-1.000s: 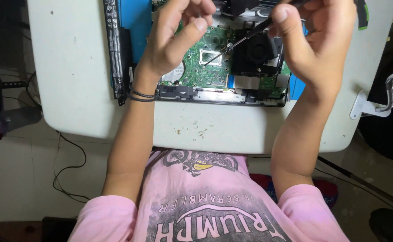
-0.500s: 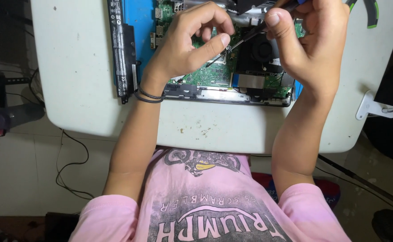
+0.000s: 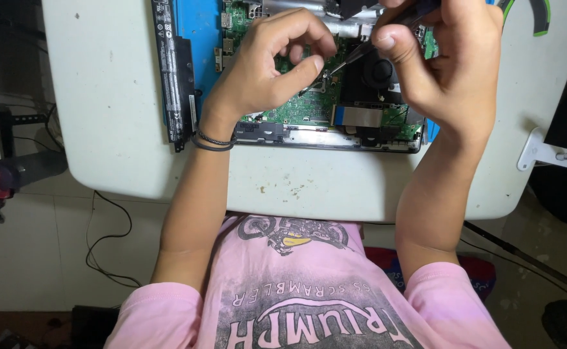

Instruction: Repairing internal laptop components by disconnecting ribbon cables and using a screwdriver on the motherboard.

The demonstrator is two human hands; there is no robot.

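I list, largest first. White table [image 3: 115, 129]: fills the upper frame. Opened laptop [image 3: 309, 132]: top centre, green circuit board [image 3: 296, 110] exposed. Black battery bar [image 3: 170, 71]: upper left, beside the blue mat [image 3: 199, 39]. My left hand [image 3: 264, 71]: curled, fingertips pinched together over the board. My right hand [image 3: 445, 64]: upper right, pinching a screwdriver [image 3: 354, 55], its tip on the board.

Left hand [image 3: 267, 71] curled; right hand [image 3: 448, 61] pinching (fingers closed).
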